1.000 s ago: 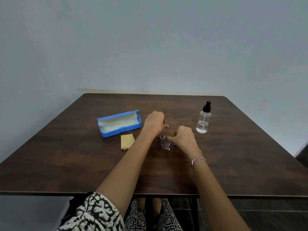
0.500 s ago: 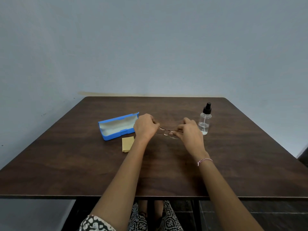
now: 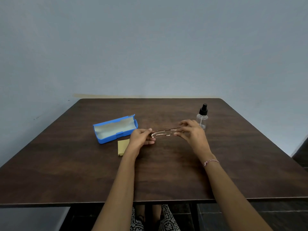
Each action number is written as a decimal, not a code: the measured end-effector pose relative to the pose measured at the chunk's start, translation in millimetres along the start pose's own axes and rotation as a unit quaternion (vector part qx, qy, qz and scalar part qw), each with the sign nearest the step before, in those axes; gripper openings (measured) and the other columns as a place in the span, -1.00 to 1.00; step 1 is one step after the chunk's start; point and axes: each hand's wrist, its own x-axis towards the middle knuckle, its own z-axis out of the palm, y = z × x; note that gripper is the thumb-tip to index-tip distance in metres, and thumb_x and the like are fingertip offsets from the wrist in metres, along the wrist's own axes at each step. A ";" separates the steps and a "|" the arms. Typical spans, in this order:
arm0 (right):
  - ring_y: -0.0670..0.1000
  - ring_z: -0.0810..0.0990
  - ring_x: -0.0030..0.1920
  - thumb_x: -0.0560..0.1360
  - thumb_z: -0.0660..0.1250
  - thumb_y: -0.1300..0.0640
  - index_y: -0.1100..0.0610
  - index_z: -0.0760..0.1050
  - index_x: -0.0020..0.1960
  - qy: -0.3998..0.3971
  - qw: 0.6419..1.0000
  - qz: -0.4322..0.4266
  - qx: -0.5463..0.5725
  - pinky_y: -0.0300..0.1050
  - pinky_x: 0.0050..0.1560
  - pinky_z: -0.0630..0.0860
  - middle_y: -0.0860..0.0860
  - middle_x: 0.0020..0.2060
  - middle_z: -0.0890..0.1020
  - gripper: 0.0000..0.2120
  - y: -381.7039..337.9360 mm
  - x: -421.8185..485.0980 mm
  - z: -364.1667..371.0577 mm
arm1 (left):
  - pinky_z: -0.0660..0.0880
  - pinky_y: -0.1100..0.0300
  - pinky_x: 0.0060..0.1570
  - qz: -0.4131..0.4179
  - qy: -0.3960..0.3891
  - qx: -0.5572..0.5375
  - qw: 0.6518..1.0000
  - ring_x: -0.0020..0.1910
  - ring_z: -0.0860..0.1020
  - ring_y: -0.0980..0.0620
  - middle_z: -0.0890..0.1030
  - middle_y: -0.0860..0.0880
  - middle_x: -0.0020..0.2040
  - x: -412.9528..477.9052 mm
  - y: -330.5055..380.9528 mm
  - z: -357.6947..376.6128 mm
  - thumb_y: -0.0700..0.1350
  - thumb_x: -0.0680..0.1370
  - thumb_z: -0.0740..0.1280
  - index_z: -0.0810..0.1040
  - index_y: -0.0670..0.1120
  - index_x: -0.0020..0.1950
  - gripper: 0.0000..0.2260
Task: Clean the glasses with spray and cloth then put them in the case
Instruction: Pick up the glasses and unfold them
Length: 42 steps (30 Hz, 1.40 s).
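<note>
Where right hand point(image 3: 191, 132) pinches glasses point(image 3: 164, 131), bottle point(image 3: 202, 116) sits part-hidden.

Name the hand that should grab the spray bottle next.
Right. The clear spray bottle with black pump stands just behind the right hand; the left hand, nearer the open blue case, could hold the thin metal-framed glasses alone.
</note>
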 end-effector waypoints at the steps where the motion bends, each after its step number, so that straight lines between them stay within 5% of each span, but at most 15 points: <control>1: -0.04 0.49 -0.06 0.27 0.55 0.21 0.19 0.66 -0.25 0.002 1.000 0.003 0.012 -0.56 0.05 0.28 0.07 -0.08 0.63 -0.90 1.2 0.0 -0.2 | 0.59 0.29 -0.31 -0.013 -0.018 -0.019 1.000 -0.32 0.63 0.05 0.63 -0.17 -0.24 -0.3 0.5 -0.9 -0.20 0.57 0.30 0.58 -0.32 0.02 -0.81; 7: -0.04 0.53 0.02 0.28 0.54 0.24 0.20 0.66 -0.24 -0.005 0.999 0.009 0.047 -0.56 0.13 0.26 0.08 0.01 0.64 -0.90 6.7 0.1 -1.9 | 0.59 0.31 -0.29 -0.034 -0.083 -0.119 0.989 -0.24 0.65 0.01 0.64 -0.16 -0.21 -4.6 9.4 -8.1 -0.33 0.54 0.27 0.61 -0.30 -0.14 -0.86; 14: -0.04 0.55 0.04 0.29 0.52 0.14 0.12 0.67 -0.17 -0.023 0.997 -0.004 0.079 -0.49 0.12 0.33 -0.01 -0.01 0.64 -0.87 1.5 -0.7 -6.4 | 0.59 0.33 -0.25 -0.040 -0.102 -0.103 0.989 -0.12 0.63 0.04 0.66 -0.12 -0.13 -9.1 11.0 -9.0 -0.34 0.49 0.35 0.60 -0.30 -0.07 -0.93; 19: -0.06 0.56 0.03 0.46 0.28 -0.05 0.01 0.63 0.02 0.026 0.979 0.077 0.186 -0.25 0.03 0.49 -0.06 -0.05 0.63 -0.76 -6.6 -0.8 -15.4 | 0.59 0.34 -0.26 -0.008 -0.093 -0.064 0.994 -0.18 0.60 0.08 0.65 -0.07 -0.19 -12.1 13.1 -10.5 -0.30 0.50 0.34 0.62 -0.22 -0.10 -0.93; 24: -0.30 0.54 -0.24 0.54 0.27 0.24 0.25 0.61 0.06 0.003 0.953 0.152 0.261 -0.46 -0.20 0.44 -0.05 -0.18 0.53 -0.82 -8.1 0.2 -18.8 | 0.58 0.34 -0.28 0.027 -0.099 -0.042 0.994 -0.18 0.61 0.12 0.64 -0.08 -0.14 -13.9 13.8 -12.1 -0.27 0.50 0.35 0.62 -0.15 -0.11 -0.93; 29: -0.30 0.45 -0.35 0.50 0.30 0.33 0.20 0.60 -0.08 -0.081 0.943 0.173 0.274 -0.43 -0.24 0.40 -0.01 -0.18 0.49 -0.88 -2.9 0.4 -17.9 | 0.59 0.31 -0.25 0.025 -0.094 -0.032 0.995 -0.06 0.61 0.08 0.64 -0.09 -0.06 -15.0 15.6 -13.9 -0.27 0.51 0.35 0.62 -0.13 -0.08 -0.92; 34: -0.16 0.43 -0.20 0.54 0.29 0.15 0.09 0.58 -0.13 -0.112 0.874 0.218 0.418 -0.30 -0.07 0.39 -0.05 -0.12 0.49 -0.88 -4.7 -3.2 -16.7 | 0.59 0.24 -0.10 0.025 -0.113 -0.045 0.992 0.04 0.59 0.02 0.63 -0.09 0.01 -17.2 16.8 -13.6 -0.27 0.54 0.29 0.61 -0.13 -0.09 -0.88; 39: -0.10 0.59 -0.07 0.46 0.34 0.13 0.13 0.54 -0.13 -0.097 0.757 0.229 0.604 -0.15 0.04 0.48 -0.04 -0.14 0.58 -0.93 -3.7 -1.4 -11.2 | 0.54 0.15 0.06 0.023 -0.128 -0.074 0.989 0.06 0.57 0.02 0.62 -0.07 -0.01 -19.4 18.0 -13.7 -0.29 0.57 0.23 0.59 -0.16 -0.07 -0.85; 42: -0.06 0.61 -0.05 0.26 0.54 -0.03 0.15 0.58 -0.06 -0.092 0.704 0.239 0.662 -0.19 0.00 0.55 0.01 -0.12 0.63 -0.64 -1.7 0.3 -9.2 | 0.49 0.11 0.13 0.029 -0.136 -0.123 0.983 0.04 0.56 0.03 0.61 -0.07 -0.03 -20.8 18.3 -11.9 -0.31 0.58 0.20 0.57 -0.17 -0.07 -0.83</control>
